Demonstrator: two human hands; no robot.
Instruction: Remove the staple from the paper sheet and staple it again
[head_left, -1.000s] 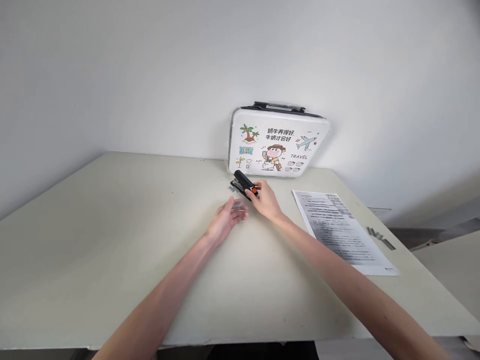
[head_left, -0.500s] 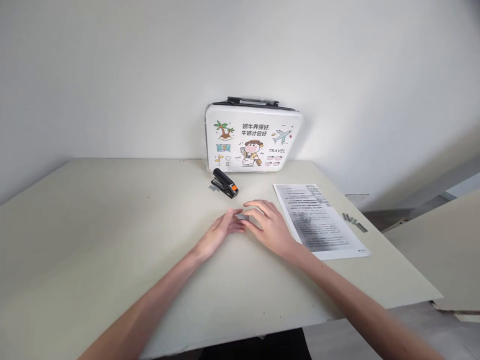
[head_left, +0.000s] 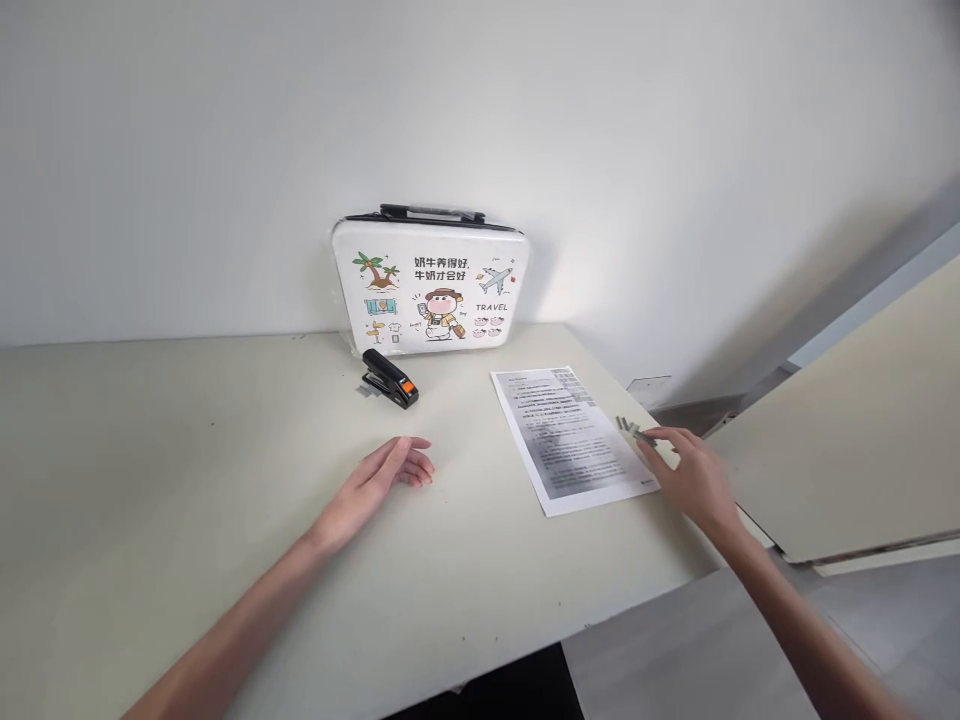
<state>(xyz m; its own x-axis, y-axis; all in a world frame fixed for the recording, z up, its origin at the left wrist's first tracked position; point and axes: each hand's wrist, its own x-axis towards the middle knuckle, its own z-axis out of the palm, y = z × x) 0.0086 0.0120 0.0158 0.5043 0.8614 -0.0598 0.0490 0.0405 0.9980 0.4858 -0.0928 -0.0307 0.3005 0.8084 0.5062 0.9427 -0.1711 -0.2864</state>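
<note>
My right hand [head_left: 695, 478] pinches a grey staple strip [head_left: 643, 437] between thumb and fingertips, low over the table's right side. Against that strip, or very close to it, lie other loose staple strips [head_left: 623, 425]. My left hand [head_left: 386, 468] rests near the middle of the table with fingers loosely curled and apart, and nothing shows in it. Beyond it stands a black stapler [head_left: 390, 378] with an orange patch, with a few more staple strips [head_left: 367, 391] beside it. A printed sheet of paper [head_left: 574, 440] lies flat between my two hands.
A white carrying case [head_left: 435, 285] with cartoon prints and a black handle leans on the wall behind the stapler. The pale table [head_left: 247, 420] ends at the right beyond the paper. A cream panel [head_left: 847, 430] stands past that edge.
My hands have come apart. The right one has moved right, from beside the left hand to the loose strips past the paper. The view has turned right.
</note>
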